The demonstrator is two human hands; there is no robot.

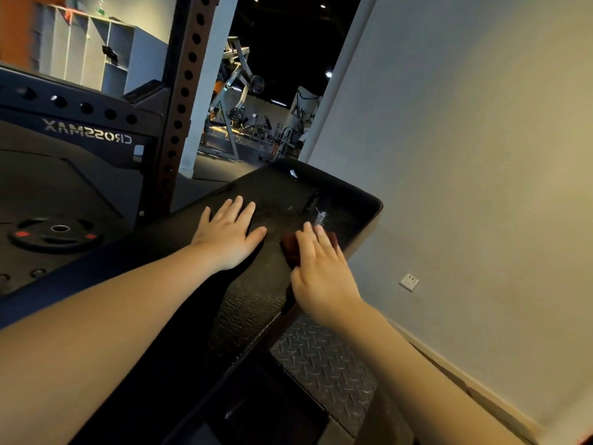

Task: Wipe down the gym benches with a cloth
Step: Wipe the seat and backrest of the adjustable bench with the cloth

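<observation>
- A person leans over a black padded gym bench (288,191) that runs from the near foreground towards the far right, beside a pale wall (481,139).
- The left hand (229,234) lies flat on the pad's left side, fingers spread and straight, holding nothing.
- The right hand (321,277) presses down on a dark red cloth (290,248), fingers extended rather than curled round it.
- The cloth sits on the right half of the pad, just right of the left hand, and shows past the fingers on the left and far sides.
- A wet sheen (321,216) marks the pad just beyond the cloth.
- On the floor at left lies a black weight plate (56,234); behind it rises a perforated rack upright (183,91).
- Diamond-pattern flooring (321,358) shows under the bench, and a wall socket (409,281) sits low on the wall at right.
</observation>
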